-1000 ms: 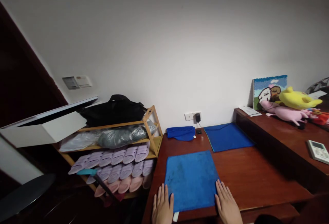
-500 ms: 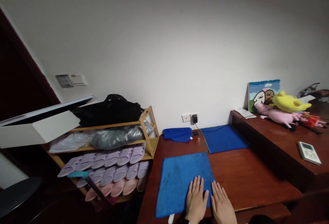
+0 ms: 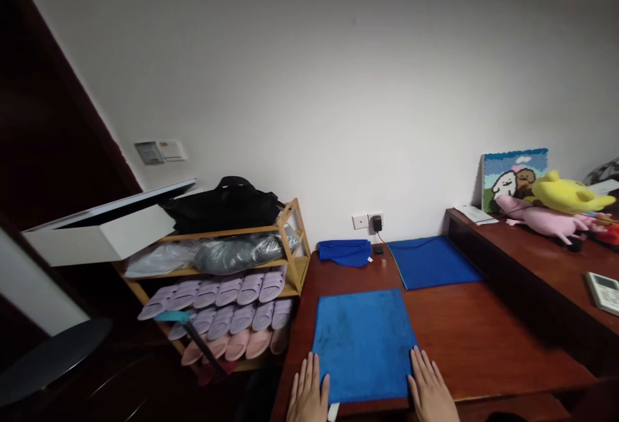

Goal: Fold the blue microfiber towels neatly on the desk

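Observation:
A light blue cloth (image 3: 363, 344) lies spread flat on the reddish-brown wooden table (image 3: 464, 331), with dark smudges on it and a white tag (image 3: 333, 411) at its near left corner. My left hand (image 3: 309, 391) rests at the cloth's left edge near that corner, fingers stretched out. At the opposite edge, on the right, my right hand (image 3: 430, 386) lies flat with its fingertips at the cloth's border. Neither hand holds anything. Farther back are a folded dark blue cloth (image 3: 344, 252) and another blue cloth (image 3: 435, 262) laid flat.
Left of the table stands a wooden rack (image 3: 296, 241) with several slippers (image 3: 249, 288), a black bag (image 3: 225, 206) and an open white box (image 3: 140, 231). A black plug (image 3: 376, 222) sits in the wall socket. Plush toys (image 3: 546, 219) and a calculator-like device (image 3: 604, 293) lie on the raised right surface.
My left hand has moved left from the cloth's middle to its left edge. My right hand stays by the right edge. The view has turned slightly left.

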`<state>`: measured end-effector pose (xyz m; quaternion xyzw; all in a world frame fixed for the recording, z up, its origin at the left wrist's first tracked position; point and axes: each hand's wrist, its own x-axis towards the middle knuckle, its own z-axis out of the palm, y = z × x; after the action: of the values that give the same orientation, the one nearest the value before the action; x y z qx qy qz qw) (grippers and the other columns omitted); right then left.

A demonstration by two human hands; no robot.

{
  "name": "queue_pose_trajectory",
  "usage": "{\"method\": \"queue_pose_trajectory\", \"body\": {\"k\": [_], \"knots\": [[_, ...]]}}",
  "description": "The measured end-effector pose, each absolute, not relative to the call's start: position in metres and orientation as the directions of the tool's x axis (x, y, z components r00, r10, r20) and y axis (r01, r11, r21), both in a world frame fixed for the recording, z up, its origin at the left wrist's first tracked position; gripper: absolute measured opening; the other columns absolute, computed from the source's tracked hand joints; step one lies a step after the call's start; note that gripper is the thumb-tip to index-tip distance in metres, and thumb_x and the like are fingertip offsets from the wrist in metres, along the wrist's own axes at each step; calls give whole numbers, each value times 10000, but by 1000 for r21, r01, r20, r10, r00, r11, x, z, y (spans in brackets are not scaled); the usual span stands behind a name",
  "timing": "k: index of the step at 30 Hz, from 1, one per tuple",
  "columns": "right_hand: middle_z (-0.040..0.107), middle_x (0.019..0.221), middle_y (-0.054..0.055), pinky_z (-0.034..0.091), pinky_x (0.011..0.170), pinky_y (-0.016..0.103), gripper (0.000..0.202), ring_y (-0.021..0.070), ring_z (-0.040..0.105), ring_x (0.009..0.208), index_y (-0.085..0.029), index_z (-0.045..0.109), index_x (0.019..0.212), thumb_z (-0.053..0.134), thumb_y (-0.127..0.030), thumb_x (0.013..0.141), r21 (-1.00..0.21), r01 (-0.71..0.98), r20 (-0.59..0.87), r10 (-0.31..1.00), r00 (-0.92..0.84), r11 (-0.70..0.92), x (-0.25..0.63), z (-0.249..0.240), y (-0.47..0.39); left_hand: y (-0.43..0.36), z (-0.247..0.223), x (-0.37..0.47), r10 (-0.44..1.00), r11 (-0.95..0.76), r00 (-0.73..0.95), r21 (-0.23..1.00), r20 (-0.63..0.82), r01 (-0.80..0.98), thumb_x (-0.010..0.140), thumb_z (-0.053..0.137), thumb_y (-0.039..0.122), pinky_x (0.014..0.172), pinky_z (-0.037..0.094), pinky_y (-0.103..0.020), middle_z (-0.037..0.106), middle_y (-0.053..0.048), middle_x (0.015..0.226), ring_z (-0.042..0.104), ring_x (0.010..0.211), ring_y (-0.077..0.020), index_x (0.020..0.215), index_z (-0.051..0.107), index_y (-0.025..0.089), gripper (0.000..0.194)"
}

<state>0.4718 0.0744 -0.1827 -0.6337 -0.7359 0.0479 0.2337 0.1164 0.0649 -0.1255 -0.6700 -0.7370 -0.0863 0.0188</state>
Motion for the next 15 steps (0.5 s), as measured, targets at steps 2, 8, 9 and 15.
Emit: {"method": "queue_pose_trajectory", "body": {"k": [2,8,9,15], "knots": [[496,1594,45,408,1220,536,635,322,461,1485,-234,569,1515,320,-564,1033,-375,909,251,964,-88,181,474,-174,76,65,-131,116,981,84,-99,98,164,992,1036,305,400,1281,326,-483,344,-32,1679,340,1556,-263,1609,401,191,617],[394,1663,53,288,1285,510,648,268,333,1558,-186,444,1592,240,-483,1052,-384,916,188,981,-46,117,468,-129,107,61,-136,111,982,50,-66,93,179,994,1035,324,407,1275,332,-491,343,-20,1673,348,1552,-259,1605,402,208,609],[381,1668,60,281,1287,510,652,268,319,1563,-172,432,1596,249,-475,1049,-381,918,165,985,-50,110,465,-126,112,59,-137,109,983,52,-68,95,173,994,1035,326,405,1273,338,-490,339,-18,1674,349,1551,-259,1606,399,212,608],[349,1674,72,259,1297,518,675,280,304,1567,-140,414,1602,273,-475,1034,-373,922,140,989,-48,98,458,-139,119,63,-131,116,980,72,-89,98,176,993,1035,333,389,1283,322,-439,341,-47,1681,338,1557,-261,1593,429,171,606]]}}
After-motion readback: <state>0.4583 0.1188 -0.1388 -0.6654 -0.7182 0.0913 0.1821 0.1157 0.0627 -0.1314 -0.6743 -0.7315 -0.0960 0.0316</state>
